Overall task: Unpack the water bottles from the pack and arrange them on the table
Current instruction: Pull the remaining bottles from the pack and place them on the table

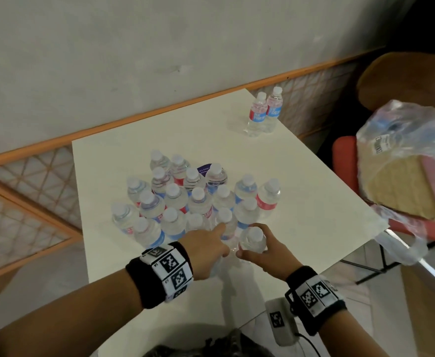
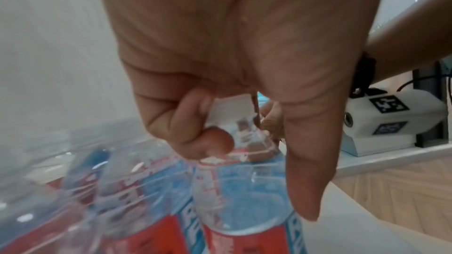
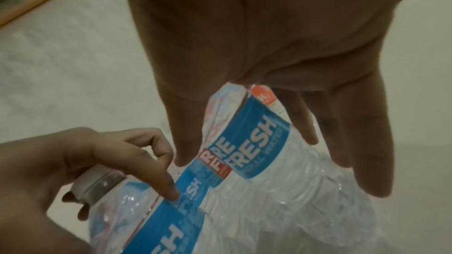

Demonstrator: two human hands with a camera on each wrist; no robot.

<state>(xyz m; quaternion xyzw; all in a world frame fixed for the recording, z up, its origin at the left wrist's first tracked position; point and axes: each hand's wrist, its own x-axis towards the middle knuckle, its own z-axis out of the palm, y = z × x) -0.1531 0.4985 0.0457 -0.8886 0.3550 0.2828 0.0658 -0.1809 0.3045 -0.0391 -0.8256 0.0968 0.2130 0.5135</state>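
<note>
Several clear water bottles (image 1: 180, 199) with white caps and red-and-blue labels stand bunched in the middle of the white table (image 1: 314, 176). Two more bottles (image 1: 264, 112) stand apart at the far right corner. At the bunch's near edge my right hand (image 1: 252, 244) curls its thumb and fingers round one bottle (image 1: 253, 237), whose label reads REFRESH (image 3: 257, 138). Just left of it my left hand (image 1: 219, 240) holds the neighbouring bottle (image 1: 227, 222) near its cap (image 3: 97, 183), fingers curled and one finger (image 3: 168, 181) straight along the blue label. The two hands almost touch.
A crinkled plastic bag (image 1: 407, 161) holding something tan sits on a red seat (image 1: 345, 155) off the table's right edge. A brown chair (image 1: 404, 78) stands behind it. An orange-railed wall (image 1: 133, 117) borders the far side. Bare tabletop lies right of the bunch.
</note>
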